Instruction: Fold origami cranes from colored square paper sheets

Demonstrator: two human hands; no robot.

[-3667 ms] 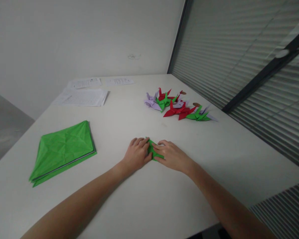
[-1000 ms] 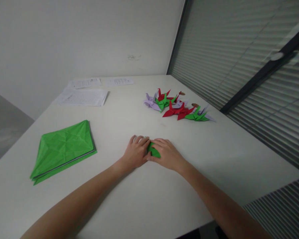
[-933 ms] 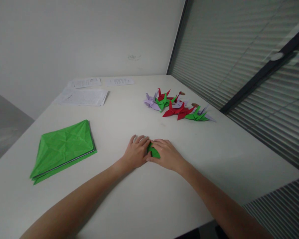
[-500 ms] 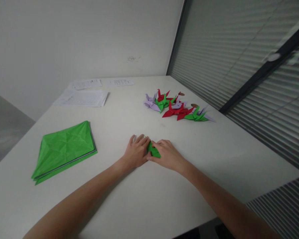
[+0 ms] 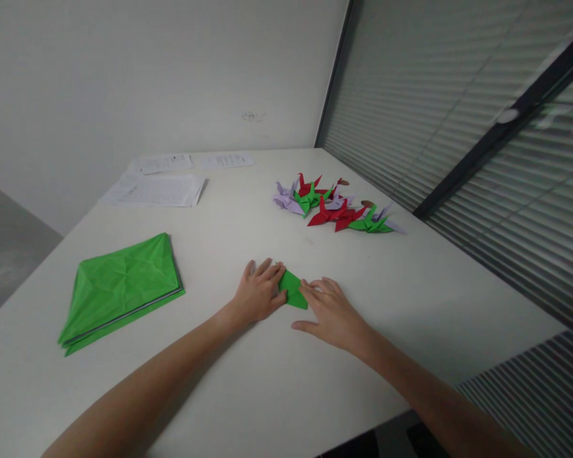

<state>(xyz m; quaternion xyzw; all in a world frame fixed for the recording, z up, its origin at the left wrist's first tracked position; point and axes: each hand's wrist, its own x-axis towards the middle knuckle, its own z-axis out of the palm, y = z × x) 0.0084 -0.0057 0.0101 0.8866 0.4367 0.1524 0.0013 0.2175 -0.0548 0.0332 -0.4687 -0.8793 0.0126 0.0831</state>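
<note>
A folded green origami paper (image 5: 292, 290) lies on the table (image 5: 248, 394). The left hand (image 5: 258, 294) rests over its left end, fingers slightly apart; the right hand (image 5: 333, 313) touches its right edge, thumb spread from the fingers. Paper cranes (image 5: 321, 216) cluster farther back.

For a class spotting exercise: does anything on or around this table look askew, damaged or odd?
Only small things: dark marks stand out because the wall around them is plain, and the green stack looks wrinkled on top, its near edges uneven. I see no spill.
</note>
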